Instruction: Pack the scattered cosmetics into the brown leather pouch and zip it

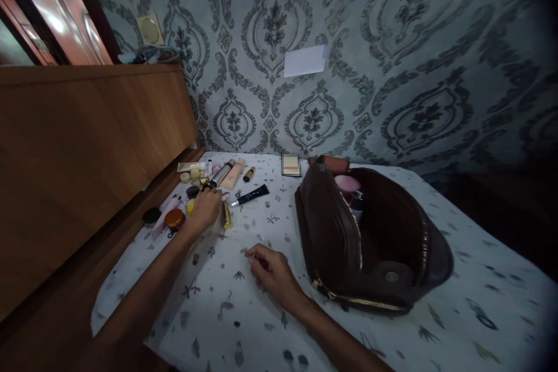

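Observation:
My left hand [208, 204] reaches in among the cosmetics at the left of the bed. Its fingers are bent down at a small dark and gold item [204, 184], and the fingertips are mostly hidden. Beside it lie a gold tube [226, 215], a black tube with a silver cap [250, 195], an amber-lidded jar [174, 218] and a peach tube [234, 173]. My right hand [274, 276] hovers low over the printed sheet, loosely curled, with thumb and forefinger apart and nothing visible in it. To its right stands an open dark brown bag [329, 226].
A pink rounded item [347, 183] and a small bottle [356, 202] show inside the bag. A square palette [291, 165] lies near the patterned wall [279, 99]. Along the left runs a wooden panel [96, 128]. A dark lidded jar [151, 216] sits near the sheet's left edge.

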Demonstrator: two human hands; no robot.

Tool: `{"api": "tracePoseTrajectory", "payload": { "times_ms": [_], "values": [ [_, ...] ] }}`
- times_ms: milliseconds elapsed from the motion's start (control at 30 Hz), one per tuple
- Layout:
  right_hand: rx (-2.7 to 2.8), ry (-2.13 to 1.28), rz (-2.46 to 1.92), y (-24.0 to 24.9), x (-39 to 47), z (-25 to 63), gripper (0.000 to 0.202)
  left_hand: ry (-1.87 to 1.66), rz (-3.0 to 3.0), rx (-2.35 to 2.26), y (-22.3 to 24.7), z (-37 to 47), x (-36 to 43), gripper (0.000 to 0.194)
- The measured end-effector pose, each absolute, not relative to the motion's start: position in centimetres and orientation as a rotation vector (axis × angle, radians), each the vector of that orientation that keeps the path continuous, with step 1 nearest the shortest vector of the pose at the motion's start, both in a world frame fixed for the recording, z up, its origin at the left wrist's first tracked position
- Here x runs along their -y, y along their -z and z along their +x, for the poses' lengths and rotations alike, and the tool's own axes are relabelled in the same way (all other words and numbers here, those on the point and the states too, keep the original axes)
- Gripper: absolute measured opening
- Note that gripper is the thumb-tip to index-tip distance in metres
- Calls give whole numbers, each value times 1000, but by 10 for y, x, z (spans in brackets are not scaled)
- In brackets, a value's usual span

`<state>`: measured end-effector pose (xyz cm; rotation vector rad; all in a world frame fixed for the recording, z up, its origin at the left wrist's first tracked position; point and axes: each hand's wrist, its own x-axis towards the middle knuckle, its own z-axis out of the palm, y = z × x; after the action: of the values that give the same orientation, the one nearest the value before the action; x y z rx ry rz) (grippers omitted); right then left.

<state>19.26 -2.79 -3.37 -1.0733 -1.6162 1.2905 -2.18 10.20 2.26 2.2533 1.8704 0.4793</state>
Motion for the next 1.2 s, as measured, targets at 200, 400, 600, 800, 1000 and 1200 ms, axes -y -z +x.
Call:
{"api": "tracePoseTrajectory", "payload": {
  "times_ms": [200, 400, 600, 800, 1000, 1200],
  "values": [
    [1599, -1290, -1065, 31, 29, 194, 20, -829, 1836, -1462, -28, -28, -85, 31],
    [1519, -1317, -1009, 33, 26, 194, 21, -934, 1427, -1048, -26, -15, -50, 48],
    [1393, -1318, -948, 31, 27, 194, 28, -983, 1295, -919, -21, 4, -26, 54],
    [1336, -1236, -909, 28, 31, 194, 37, -1060, 1446, -943, -18, 19, -11, 42],
    [1311, -1151, -914, 21, 34, 195, 36, -1053, 1680, -1020, -20, 30, 0, 25],
    [1304, -1151, -951, 17, 33, 195, 30, -1030, 1865, -1107, -15, 37, 9, 19]
  ]
}}
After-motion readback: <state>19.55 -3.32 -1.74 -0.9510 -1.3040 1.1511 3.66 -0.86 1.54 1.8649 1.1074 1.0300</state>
